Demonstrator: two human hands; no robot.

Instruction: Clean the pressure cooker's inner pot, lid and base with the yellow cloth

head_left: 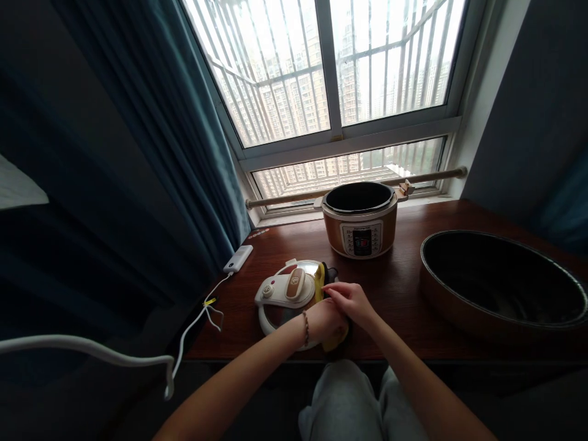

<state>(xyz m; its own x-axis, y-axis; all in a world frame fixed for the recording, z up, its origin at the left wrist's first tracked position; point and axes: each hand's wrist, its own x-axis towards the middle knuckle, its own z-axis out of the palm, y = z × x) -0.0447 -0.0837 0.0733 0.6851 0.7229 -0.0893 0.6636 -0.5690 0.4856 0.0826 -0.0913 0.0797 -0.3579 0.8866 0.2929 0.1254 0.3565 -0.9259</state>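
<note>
A white and gold pressure cooker lid [285, 289] lies flat on the dark wooden table [395, 288] near its front edge. A yellow and dark cloth-like thing [320, 277] lies against the lid's right side. My left hand [324, 321], with a bracelet at the wrist, rests on the lid's right edge over that thing, fingers curled. My right hand [351, 299] lies across the left one, fingertips pinched at the yellow thing. The open cooker body [361, 219] stands farther back by the window.
A large dark basin [500, 282] fills the table's right side. A white power bank [237, 258] sits at the left rear corner, its white cable [193, 324] trailing off the edge. Blue curtain [184, 135] hangs left, window bars behind. My grey-trousered knees [349, 398] are below the table edge.
</note>
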